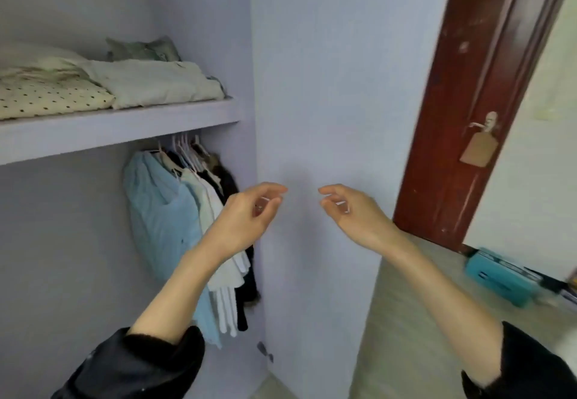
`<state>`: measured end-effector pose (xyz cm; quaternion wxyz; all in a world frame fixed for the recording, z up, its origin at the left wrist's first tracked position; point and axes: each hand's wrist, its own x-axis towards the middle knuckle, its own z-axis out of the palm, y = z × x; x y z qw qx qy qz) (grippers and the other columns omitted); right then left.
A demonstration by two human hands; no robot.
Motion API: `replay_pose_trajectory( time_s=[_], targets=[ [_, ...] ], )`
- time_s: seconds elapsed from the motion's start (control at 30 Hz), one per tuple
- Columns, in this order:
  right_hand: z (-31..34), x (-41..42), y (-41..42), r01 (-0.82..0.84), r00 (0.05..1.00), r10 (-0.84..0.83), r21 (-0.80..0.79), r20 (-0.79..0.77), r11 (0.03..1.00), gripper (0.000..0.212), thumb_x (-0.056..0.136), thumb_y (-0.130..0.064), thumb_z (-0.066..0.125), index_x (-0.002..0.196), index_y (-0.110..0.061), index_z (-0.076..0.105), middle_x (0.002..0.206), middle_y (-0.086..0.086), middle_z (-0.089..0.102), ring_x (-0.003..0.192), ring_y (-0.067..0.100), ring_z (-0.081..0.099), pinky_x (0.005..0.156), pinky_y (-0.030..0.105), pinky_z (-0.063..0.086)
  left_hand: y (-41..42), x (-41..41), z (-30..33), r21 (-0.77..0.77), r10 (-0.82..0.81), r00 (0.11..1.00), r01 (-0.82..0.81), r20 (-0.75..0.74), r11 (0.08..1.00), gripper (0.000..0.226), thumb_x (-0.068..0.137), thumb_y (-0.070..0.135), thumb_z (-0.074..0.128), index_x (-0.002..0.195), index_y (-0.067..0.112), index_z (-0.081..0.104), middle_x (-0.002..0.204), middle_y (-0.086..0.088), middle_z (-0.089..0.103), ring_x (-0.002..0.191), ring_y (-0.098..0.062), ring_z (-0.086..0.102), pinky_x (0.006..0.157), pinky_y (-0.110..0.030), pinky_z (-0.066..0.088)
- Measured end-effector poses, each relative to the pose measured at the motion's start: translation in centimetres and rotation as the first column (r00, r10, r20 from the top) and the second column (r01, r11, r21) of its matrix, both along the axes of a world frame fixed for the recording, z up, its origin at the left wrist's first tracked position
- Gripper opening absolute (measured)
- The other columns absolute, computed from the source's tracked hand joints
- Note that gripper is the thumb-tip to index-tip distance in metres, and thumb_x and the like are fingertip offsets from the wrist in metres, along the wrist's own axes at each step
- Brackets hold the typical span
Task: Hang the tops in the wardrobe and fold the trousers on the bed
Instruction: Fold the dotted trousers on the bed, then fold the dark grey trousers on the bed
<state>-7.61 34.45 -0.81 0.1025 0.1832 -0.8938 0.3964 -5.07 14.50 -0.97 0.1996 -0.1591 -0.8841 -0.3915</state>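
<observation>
Head view: your left hand (249,214) and right hand (349,211) hover empty, fingers loosely curled, right of the hung tops (175,211) under the wardrobe shelf (118,131). Tops look light and floppy, probably; grip at hanger hooks.

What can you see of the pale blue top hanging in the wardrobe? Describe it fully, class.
The pale blue top hangs at the left end of the row of clothes under the shelf, apparently on a white hanger. It looks like soft, light cloth, faintly creased, draping straight down. Its right side lies against a white garment; the left forearm crosses its lower part.
</observation>
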Motion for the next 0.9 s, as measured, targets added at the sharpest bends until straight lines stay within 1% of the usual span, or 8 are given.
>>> replay_pose_trajectory(
  time_s=[0.17,0.33,0.47,0.53,0.6,0.7,0.8,0.9],
  targets=[
    [-4.0,8.0,15.7,0.293,0.949,-0.297,0.054,0.106,0.955,0.03,0.096,-0.018,0.05,0.125,-0.013,0.058,0.12,0.006,0.064,0.101,0.012,0.057,0.074,0.005,0.032,14.8,1.5,-5.6,0.025,-0.299,0.942,0.299,0.154,0.954,0.022,0.095,0.019,0.051,0.103,0.038,0.057,0.102,0.009,0.064,0.092,-0.007,0.061,0.072,-0.003,0.041],
    [-7.7,16.0,30.1,0.534,0.818,-0.533,0.059,0.216,0.843,0.029,0.096,-0.02,0.049,0.123,-0.016,0.059,0.107,0.002,0.065,0.086,0.008,0.055,0.073,0.014,0.036,29.6,3.9,-8.4,0.028,-0.502,0.836,0.509,0.223,0.86,0.024,0.095,0.02,0.053,0.117,0.022,0.062,0.109,0.005,0.066,0.098,-0.009,0.061,0.087,-0.011,0.042],
    [-10.2,23.5,40.5,0.674,0.691,-0.656,0.057,0.305,0.736,0.03,0.097,-0.023,0.047,0.125,-0.018,0.055,0.106,0.001,0.064,0.088,0.011,0.055,0.072,0.019,0.039,42.8,6.9,-10.6,0.039,-0.643,0.713,0.661,0.278,0.75,0.024,0.095,0.012,0.051,0.117,0.014,0.062,0.105,-0.002,0.065,0.094,-0.016,0.061,0.075,0.0,0.037],
    [-11.3,26.9,45.1,0.738,0.618,-0.713,0.068,0.331,0.671,0.03,0.098,-0.024,0.047,0.126,-0.018,0.054,0.111,0.003,0.063,0.093,0.012,0.057,0.072,0.019,0.041,49.0,8.6,-11.9,0.059,-0.718,0.622,0.742,0.312,0.668,0.024,0.095,0.011,0.051,0.117,0.013,0.061,0.109,-0.002,0.064,0.098,-0.018,0.061,0.086,-0.011,0.042],
    [-12.1,29.8,49.3,0.799,0.538,-0.768,0.082,0.347,0.596,0.03,0.098,-0.023,0.047,0.126,-0.015,0.055,0.116,0.005,0.063,0.101,0.018,0.06,0.079,0.022,0.044,54.7,10.1,-13.2,0.058,-0.773,0.529,0.812,0.35,0.581,0.023,0.095,0.014,0.051,0.115,0.016,0.062,0.112,-0.001,0.065,0.101,-0.017,0.061,0.092,-0.024,0.045],
    [-13.4,32.5,54.0,0.854,0.451,-0.812,0.084,0.371,0.513,0.031,0.098,-0.02,0.047,0.126,-0.011,0.055,0.118,0.009,0.064,0.108,0.023,0.061,0.091,0.031,0.047,61.1,11.5,-15.1,0.04,-0.807,0.433,0.872,0.402,0.488,0.021,0.096,0.018,0.051,0.113,0.023,0.063,0.112,0.003,0.065,0.102,-0.013,0.06,0.093,-0.027,0.046],
    [-15.2,33.7,57.6,0.909,0.362,-0.845,0.051,0.394,0.414,0.03,0.096,-0.02,0.048,0.124,-0.012,0.056,0.111,0.011,0.067,0.103,0.023,0.062,0.09,0.031,0.048,65.9,11.4,-17.5,0.016,-0.811,0.359,0.911,0.461,0.413,0.02,0.097,0.02,0.05,0.111,0.024,0.063,0.111,0.007,0.064,0.099,-0.012,0.059,0.09,-0.026,0.047],
    [-18.1,34.0,61.3,0.946,0.268,-0.859,0.048,0.437,0.32,0.029,0.095,-0.02,0.05,0.122,-0.013,0.057,0.109,0.011,0.068,0.102,0.025,0.062,0.079,0.027,0.049,70.6,10.6,-20.6,0.023,-0.796,0.29,0.935,0.531,0.355,0.019,0.097,0.021,0.05,0.11,0.027,0.063,0.11,0.01,0.063,0.1,-0.007,0.057,0.082,-0.013,0.042]
  ],
)
